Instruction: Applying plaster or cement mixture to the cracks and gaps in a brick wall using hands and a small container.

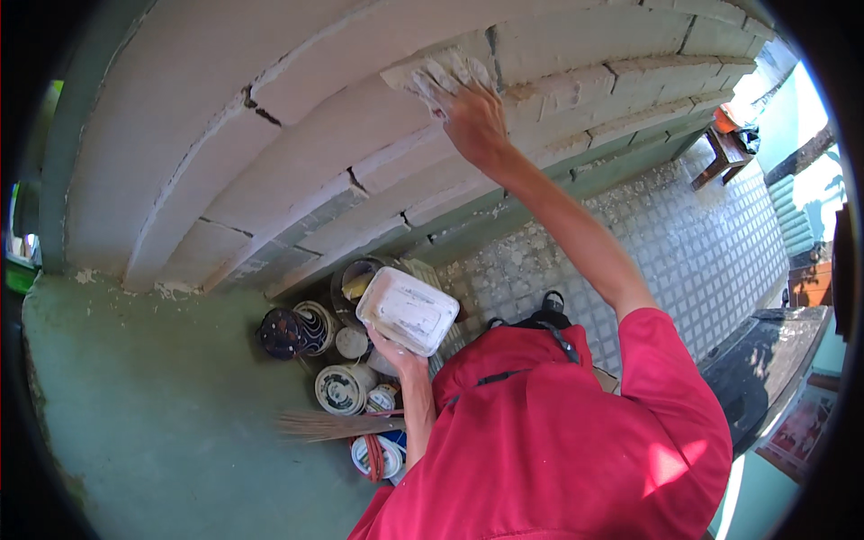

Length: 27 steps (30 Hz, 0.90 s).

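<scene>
My right hand (470, 117), its fingers smeared white, presses a pale flat spreader (400, 76) against the upper part of the cracked, white-patched block wall (567, 36). The spreader's exact shape is hard to make out under the fingers. Lower and to the left, my left hand (396, 353) grips a white rectangular container (407, 309) from below, its inside streaked with white material. The container is held out over a cluster of buckets, away from the wall surface that my right hand touches.
Paint buckets (342, 390), a dark pot (281, 335) and a twig broom (324, 423) crowd the lower left beside a green surface (153, 405). A tiled floor (684, 234) runs right toward a wooden stool (720, 153). A dark slab (756, 360) stands at the right.
</scene>
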Tool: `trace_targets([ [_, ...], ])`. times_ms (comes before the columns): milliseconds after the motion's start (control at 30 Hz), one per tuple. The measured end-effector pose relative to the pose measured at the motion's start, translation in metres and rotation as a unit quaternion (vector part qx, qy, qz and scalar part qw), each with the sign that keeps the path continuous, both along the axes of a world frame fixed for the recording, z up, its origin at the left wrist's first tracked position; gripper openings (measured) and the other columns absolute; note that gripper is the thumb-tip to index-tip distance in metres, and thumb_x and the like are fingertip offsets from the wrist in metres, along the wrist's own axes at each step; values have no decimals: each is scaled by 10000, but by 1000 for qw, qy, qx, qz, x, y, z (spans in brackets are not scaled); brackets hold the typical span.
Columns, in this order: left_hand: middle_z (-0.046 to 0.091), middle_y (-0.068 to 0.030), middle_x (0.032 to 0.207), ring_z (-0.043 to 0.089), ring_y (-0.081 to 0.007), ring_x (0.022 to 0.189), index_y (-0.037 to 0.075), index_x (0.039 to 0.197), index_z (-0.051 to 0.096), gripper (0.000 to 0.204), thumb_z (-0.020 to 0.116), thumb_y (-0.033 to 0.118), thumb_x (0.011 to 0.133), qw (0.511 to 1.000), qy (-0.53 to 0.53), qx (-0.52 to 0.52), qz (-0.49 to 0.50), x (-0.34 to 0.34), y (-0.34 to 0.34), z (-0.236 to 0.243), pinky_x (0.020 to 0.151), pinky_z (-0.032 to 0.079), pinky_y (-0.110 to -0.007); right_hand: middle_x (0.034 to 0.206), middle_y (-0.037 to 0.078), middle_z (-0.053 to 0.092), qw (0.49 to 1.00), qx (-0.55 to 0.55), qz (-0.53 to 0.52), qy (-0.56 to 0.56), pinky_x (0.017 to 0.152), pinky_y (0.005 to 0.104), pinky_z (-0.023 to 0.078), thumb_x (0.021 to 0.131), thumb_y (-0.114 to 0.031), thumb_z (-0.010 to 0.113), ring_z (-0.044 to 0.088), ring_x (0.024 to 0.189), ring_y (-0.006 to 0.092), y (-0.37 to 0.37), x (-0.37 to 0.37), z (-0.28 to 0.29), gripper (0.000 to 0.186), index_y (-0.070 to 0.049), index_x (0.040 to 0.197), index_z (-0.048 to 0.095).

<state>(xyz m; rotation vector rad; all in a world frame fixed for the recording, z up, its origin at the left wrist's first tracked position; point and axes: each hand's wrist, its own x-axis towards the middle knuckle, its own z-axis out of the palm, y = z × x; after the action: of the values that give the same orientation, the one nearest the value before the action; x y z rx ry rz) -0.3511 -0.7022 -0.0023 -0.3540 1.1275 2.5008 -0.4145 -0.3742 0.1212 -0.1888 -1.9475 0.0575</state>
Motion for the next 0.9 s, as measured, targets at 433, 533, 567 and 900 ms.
trace_targets([
  [433, 459, -77, 1339, 474, -284, 1196, 99, 1349, 395, 583, 338, 503, 933, 999, 14, 35, -1, -24, -18, -8, 994, 403, -408, 1173, 96, 592, 999, 30, -29, -14, 949, 448, 434, 688, -89, 678, 527, 1123, 338, -2, -54, -31, 530, -138, 1209, 591],
  [533, 466, -78, 1331, 475, -283, 1195, 103, 1345, 400, 578, 338, 504, 933, 999, 22, 28, 15, -27, -22, -7, 991, 404, -413, 1306, 76, 516, 996, 29, 5, -79, 1008, 444, 392, 685, -81, 682, 462, 1211, 357, -4, -51, -45, 525, -125, 1201, 593],
  [567, 459, -81, 1339, 469, -283, 1203, 105, 1350, 396, 576, 331, 500, 937, 999, 32, 42, 1, -30, -28, -18, 997, 399, -413, 1306, 76, 516, 997, 34, 5, -75, 1008, 444, 392, 685, -81, 682, 462, 1211, 357, -5, -49, -53, 525, -125, 1201, 593],
  [900, 452, -86, 1347, 472, -290, 1200, 95, 1358, 377, 572, 319, 485, 943, 999, 8, 37, 22, -20, -17, -4, 1004, 393, -417, 1256, 86, 553, 988, -71, 47, -132, 1059, 453, 331, 690, -52, 662, 451, 1230, 318, -17, -8, -59, 517, -127, 1197, 593],
])
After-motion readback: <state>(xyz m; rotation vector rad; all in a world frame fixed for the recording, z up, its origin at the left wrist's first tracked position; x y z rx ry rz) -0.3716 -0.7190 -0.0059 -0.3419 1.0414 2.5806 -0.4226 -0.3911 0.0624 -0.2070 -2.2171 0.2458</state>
